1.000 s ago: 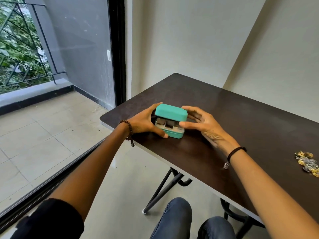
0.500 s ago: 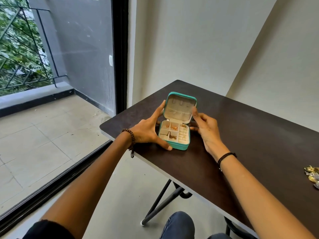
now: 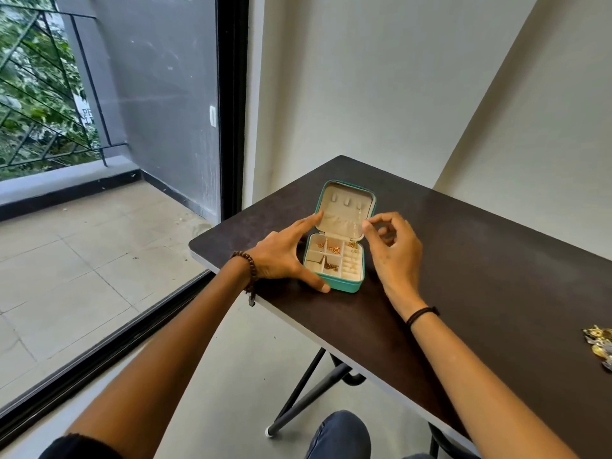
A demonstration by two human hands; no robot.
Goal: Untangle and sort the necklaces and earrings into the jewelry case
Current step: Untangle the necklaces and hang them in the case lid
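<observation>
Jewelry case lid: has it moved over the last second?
Yes. The lid has swung up and back off the case base, toward the far edge of the table, and now stands open.

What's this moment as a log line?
jewelry case: open, gold pieces in compartments | left hand: braces case | right hand: curled beside lid, grip unclear | jewelry pile: untouched, far right

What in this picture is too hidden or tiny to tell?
Head view: the jewelry pile is cut off by the right edge.
The gold pieces in the jewelry case are too small to tell necklace from earring.
At the right hand, curled fingers hide whether it pinches anything.
</observation>
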